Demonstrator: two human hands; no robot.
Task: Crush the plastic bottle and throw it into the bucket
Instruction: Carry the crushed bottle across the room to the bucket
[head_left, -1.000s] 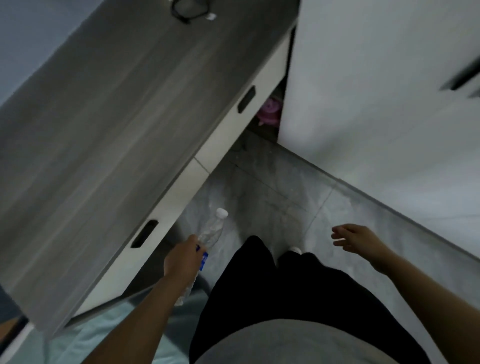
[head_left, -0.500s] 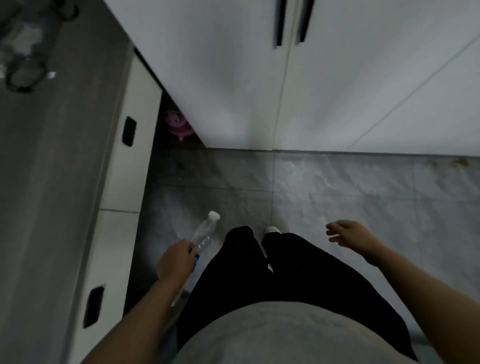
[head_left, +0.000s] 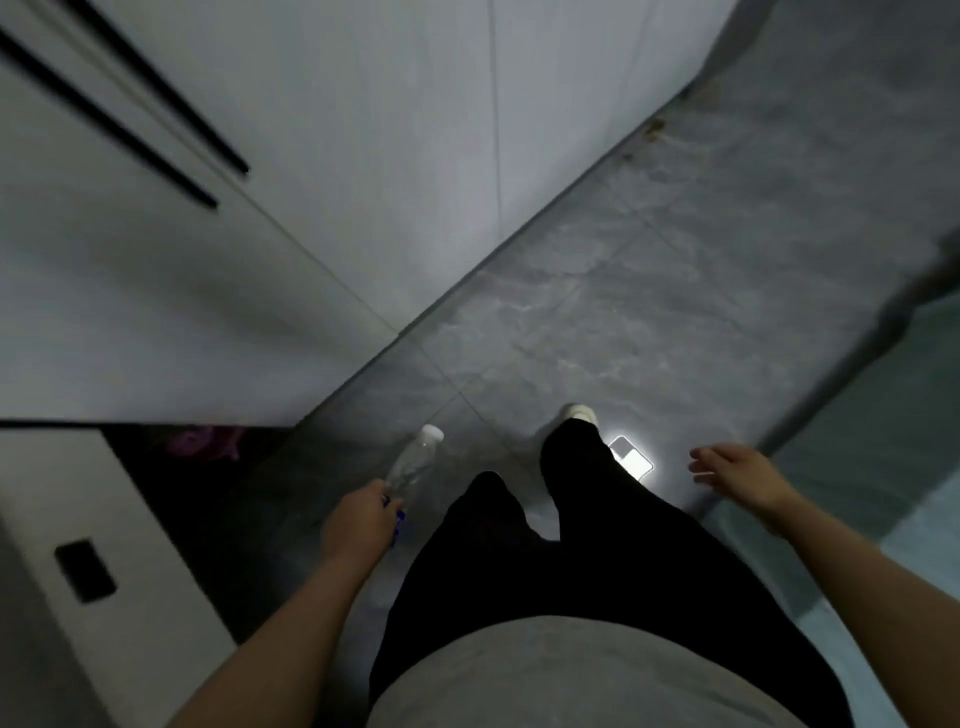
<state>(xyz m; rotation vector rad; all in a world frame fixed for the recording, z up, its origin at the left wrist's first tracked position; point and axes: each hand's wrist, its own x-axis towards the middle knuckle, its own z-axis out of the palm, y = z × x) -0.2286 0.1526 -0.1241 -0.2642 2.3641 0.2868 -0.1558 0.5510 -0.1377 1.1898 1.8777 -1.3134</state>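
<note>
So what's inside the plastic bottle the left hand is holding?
The plastic bottle looks clear and empty above the left hand, white cap on. Its lower part is covered by the hand, so any contents there can't be seen.

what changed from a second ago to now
The view swung right: the grey desk left the frame, the white cabinet doors now fill the upper left, and a bright lit rectangle appeared on the floor by the right foot. Unchanged: the left hand still grips the uncrushed plastic bottle, and the right hand stays open and empty. No bucket shows.
</note>
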